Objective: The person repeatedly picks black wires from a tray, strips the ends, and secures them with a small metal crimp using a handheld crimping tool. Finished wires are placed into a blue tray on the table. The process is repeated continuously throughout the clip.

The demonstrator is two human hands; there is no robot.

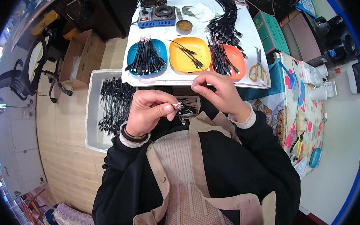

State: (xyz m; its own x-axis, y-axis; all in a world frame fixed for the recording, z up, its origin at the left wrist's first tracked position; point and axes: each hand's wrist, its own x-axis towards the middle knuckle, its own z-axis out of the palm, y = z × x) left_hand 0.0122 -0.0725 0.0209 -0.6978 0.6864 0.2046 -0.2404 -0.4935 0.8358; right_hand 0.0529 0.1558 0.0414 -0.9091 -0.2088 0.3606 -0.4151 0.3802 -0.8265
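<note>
Between the thumb and forefinger of my left hand [150, 109] are thin red and white wire ends [177, 105] with bare tips. What they belong to is mostly hidden by the palm. My right hand [220, 93] hovers to the right, near the table's front edge, its thumb and forefinger tips together with nothing visible in them. Ahead are a blue tray [164, 47] heaped with black cables [145, 59], a yellow tray [181, 64] holding a few cables [192, 56], and an orange tray [238, 61] with a cable bundle [219, 56] across its left side.
A blue soldering pot [157, 16], a small tin of brown paste [184, 26] and yellow-handled scissors [259, 67] occupy the white table [153, 80]. More cables [225, 26] lie at its back right. A white foam box [92, 118] of cables stands at left; a lower container [194, 100] sits beneath my hands.
</note>
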